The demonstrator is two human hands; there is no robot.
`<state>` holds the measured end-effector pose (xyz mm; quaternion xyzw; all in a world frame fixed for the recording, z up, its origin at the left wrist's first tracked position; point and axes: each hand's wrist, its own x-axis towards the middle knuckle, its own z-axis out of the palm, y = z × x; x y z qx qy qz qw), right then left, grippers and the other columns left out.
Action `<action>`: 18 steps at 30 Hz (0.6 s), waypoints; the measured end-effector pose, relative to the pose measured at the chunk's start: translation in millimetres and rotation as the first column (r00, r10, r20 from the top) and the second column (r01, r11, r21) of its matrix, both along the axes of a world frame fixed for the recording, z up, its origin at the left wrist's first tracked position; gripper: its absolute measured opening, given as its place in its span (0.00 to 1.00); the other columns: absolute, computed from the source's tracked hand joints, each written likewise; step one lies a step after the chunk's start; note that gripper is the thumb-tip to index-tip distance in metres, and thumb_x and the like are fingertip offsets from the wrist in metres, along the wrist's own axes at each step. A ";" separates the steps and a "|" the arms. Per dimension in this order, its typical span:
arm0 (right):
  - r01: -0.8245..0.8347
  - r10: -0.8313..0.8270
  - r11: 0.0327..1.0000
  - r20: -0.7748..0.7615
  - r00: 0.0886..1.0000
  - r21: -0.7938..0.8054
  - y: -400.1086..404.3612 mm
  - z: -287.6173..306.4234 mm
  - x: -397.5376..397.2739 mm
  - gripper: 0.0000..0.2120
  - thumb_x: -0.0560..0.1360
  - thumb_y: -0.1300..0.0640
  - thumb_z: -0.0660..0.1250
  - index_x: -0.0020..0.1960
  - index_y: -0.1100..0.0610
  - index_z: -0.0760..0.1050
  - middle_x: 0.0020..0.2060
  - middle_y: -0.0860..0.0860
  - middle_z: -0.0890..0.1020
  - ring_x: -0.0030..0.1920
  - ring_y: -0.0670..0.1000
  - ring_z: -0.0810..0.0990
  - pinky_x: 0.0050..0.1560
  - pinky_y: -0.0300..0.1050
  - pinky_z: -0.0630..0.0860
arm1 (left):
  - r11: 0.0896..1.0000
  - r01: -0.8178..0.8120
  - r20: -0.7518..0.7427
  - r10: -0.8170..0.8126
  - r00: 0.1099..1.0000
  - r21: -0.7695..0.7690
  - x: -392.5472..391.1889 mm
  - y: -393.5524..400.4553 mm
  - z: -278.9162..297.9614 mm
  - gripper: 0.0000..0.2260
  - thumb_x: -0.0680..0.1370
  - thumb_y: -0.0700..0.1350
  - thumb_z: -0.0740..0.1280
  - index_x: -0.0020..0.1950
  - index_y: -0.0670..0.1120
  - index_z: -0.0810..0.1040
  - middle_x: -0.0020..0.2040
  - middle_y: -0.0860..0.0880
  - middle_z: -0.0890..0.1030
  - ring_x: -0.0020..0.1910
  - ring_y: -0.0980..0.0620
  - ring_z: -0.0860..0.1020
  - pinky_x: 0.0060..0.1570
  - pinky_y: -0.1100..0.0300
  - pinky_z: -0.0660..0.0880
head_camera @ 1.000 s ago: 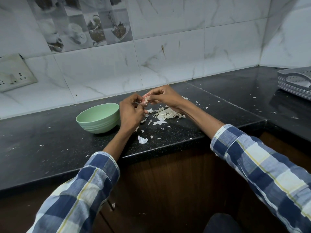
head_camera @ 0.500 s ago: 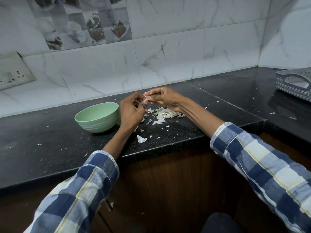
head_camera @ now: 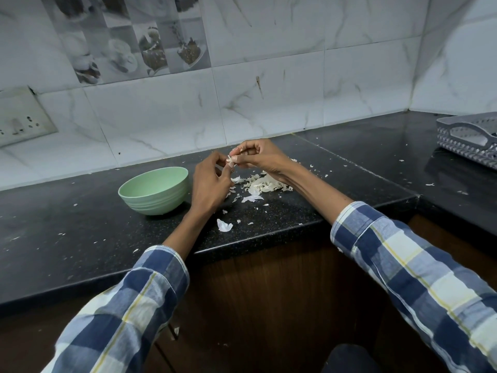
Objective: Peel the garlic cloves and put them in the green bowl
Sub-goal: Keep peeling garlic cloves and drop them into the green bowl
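Note:
Both hands meet above the black counter, just right of the green bowl (head_camera: 153,190). My left hand (head_camera: 211,184) and my right hand (head_camera: 259,157) pinch a small garlic clove (head_camera: 230,159) between their fingertips; a bit of its pale skin sticks out. Most of the clove is hidden by the fingers. A heap of white garlic peels (head_camera: 262,184) lies on the counter under my right wrist. The inside of the bowl cannot be seen from here.
Loose peel flakes are scattered over the black counter (head_camera: 80,224), with one bigger piece (head_camera: 224,225) near the front edge. A grey plastic basket (head_camera: 470,138) stands at the far right. A wall socket (head_camera: 18,117) is on the tiles at left.
The hands have stayed together on the clove, with only small finger shifts. The camera view has moved slightly.

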<state>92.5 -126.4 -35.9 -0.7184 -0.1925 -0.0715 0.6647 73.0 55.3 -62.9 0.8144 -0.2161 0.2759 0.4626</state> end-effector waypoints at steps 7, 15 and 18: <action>0.057 -0.056 0.998 0.054 0.997 -0.031 -0.4 -0.3 0.0 0.15 0.73 0.68 0.77 0.59 0.69 0.81 0.52 0.66 0.84 0.51 0.53 0.84 0.56 0.46 0.83 | 0.985 -0.119 0.093 0.108 0.990 0.122 -0.6 1.1 -0.7 0.07 0.83 0.51 0.68 0.56 0.49 0.80 0.48 0.51 0.85 0.42 0.48 0.85 0.48 0.44 0.82; 0.073 -0.069 0.996 0.074 0.995 -0.054 1.8 -3.2 1.4 0.14 0.73 0.62 0.79 0.55 0.68 0.83 0.48 0.63 0.86 0.48 0.54 0.85 0.55 0.48 0.84 | 0.993 -0.103 0.126 0.096 0.987 0.055 -6.2 0.4 1.9 0.06 0.78 0.49 0.72 0.50 0.47 0.84 0.42 0.52 0.86 0.38 0.52 0.85 0.42 0.48 0.83; 0.043 -0.040 0.997 0.052 0.998 -0.057 2.1 -4.6 2.2 0.13 0.73 0.64 0.78 0.56 0.68 0.83 0.51 0.65 0.86 0.50 0.56 0.86 0.57 0.49 0.84 | 0.996 -0.077 0.128 0.071 0.989 0.041 -5.6 1.2 1.6 0.04 0.76 0.48 0.74 0.47 0.48 0.84 0.38 0.53 0.85 0.36 0.54 0.84 0.40 0.49 0.83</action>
